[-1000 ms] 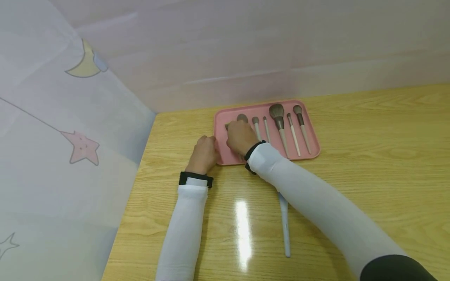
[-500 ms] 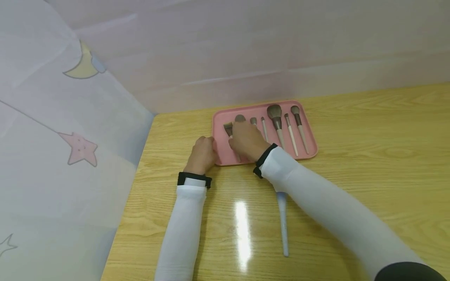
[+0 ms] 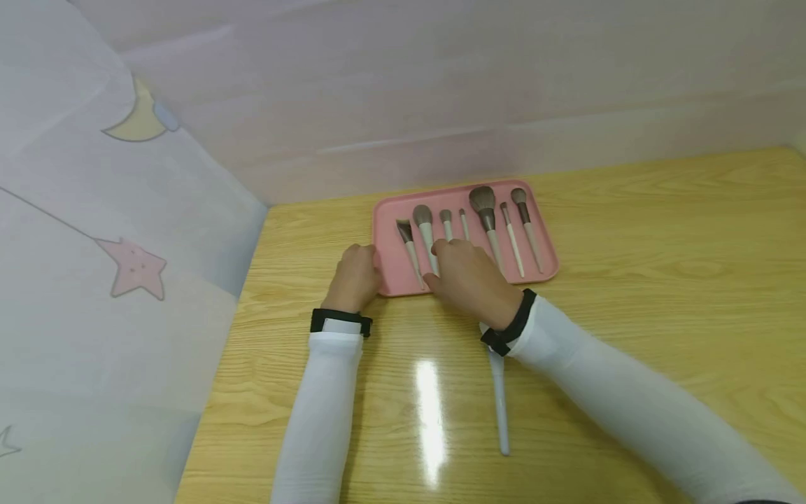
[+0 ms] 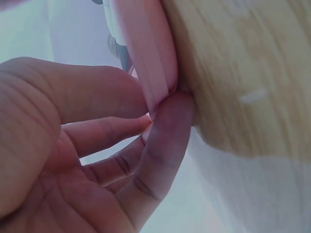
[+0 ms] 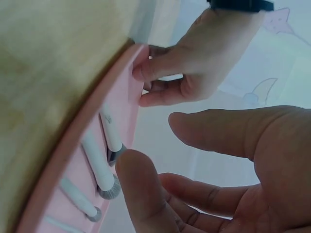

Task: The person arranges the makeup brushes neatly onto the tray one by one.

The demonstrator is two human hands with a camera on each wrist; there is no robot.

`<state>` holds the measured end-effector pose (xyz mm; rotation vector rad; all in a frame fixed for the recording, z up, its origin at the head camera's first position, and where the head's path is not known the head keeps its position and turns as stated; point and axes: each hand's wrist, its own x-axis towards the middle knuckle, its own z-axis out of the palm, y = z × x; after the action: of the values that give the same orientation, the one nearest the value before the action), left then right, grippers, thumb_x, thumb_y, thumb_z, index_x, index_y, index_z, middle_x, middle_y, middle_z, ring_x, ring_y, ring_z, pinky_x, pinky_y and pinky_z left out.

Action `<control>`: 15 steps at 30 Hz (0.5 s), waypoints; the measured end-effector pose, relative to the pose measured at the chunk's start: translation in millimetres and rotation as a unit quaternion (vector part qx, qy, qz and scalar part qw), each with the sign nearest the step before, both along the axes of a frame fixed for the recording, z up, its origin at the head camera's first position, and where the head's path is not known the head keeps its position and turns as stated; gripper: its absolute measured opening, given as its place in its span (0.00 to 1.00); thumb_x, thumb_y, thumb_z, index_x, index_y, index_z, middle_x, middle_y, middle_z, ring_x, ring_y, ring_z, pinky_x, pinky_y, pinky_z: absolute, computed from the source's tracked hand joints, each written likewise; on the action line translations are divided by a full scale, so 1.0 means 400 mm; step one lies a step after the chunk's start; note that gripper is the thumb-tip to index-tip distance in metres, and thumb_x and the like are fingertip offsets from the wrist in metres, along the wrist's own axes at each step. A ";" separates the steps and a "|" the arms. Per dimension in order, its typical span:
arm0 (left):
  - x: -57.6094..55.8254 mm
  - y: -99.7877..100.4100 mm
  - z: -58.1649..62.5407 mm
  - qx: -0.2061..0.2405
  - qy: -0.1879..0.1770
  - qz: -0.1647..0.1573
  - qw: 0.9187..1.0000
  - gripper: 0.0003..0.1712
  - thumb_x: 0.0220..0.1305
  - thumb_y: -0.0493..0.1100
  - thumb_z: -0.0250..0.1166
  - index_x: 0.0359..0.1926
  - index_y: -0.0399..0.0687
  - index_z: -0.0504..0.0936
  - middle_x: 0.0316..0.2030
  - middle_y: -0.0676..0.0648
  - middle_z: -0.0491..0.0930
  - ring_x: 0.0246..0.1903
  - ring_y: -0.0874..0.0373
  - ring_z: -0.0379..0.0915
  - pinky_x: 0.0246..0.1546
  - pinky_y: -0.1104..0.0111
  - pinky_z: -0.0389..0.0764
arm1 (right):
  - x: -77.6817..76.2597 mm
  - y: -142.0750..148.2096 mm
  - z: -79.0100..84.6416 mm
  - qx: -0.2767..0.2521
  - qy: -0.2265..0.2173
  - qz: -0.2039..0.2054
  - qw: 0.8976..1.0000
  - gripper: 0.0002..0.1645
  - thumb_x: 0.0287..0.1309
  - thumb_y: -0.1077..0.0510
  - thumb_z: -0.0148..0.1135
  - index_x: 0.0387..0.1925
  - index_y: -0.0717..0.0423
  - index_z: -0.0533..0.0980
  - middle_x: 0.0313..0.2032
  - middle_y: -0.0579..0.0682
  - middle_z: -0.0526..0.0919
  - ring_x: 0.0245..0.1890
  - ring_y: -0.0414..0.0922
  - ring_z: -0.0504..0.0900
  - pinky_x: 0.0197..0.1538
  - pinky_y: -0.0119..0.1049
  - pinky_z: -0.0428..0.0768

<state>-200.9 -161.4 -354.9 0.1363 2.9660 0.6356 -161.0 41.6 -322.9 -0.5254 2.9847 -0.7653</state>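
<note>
A pink tray [image 3: 385, 234] lies on the table with several makeup brushes side by side on it. My left hand [image 3: 354, 278] pinches its left edge; in the left wrist view the tray rim [image 4: 153, 63] sits between thumb and forefinger. Over the tray's front middle is my right hand [image 3: 472, 278], and in the right wrist view its thumb and fingers stand apart with nothing between them. At the tray's left lie an angled flat brush [image 3: 410, 246] and a rounder brush [image 3: 423, 218]. My right hand hides the lower handles of the middle brushes.
Another brush with a pale handle [image 3: 499, 402] lies on the wooden table [image 3: 630, 231] in front of the tray, its upper end under my right wrist. A pale printed cloth [image 3: 409, 105] hangs behind the table and along its left side.
My right hand has moved right and toward me, off the two leftmost brushes, which now show almost whole. The left hand keeps its hold on the tray edge.
</note>
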 end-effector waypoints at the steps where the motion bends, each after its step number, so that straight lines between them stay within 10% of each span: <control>1: 0.000 -0.001 -0.001 -0.001 0.002 -0.002 1.000 0.17 0.65 0.26 0.57 0.53 0.30 0.83 0.49 0.32 0.80 0.47 0.44 0.75 0.48 0.54 0.84 | 0.011 0.005 -0.001 0.000 0.004 0.001 1.000 0.27 0.67 0.54 0.69 0.57 0.72 0.79 0.50 0.68 0.87 0.46 0.59 0.88 0.49 0.52 0.88; 15: 0.001 -0.004 0.002 0.008 0.012 -0.015 1.000 0.12 0.63 0.26 0.58 0.46 0.30 0.83 0.46 0.32 0.80 0.46 0.45 0.74 0.47 0.53 0.84 | 0.135 0.086 -0.011 -0.011 -0.004 -0.014 1.000 0.24 0.67 0.55 0.68 0.56 0.70 0.79 0.46 0.64 0.88 0.45 0.57 0.87 0.49 0.53 0.86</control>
<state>-200.5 -163.2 -354.1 0.1890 2.9760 0.6578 -107.0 75.8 -327.5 -0.4814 2.9853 -0.8016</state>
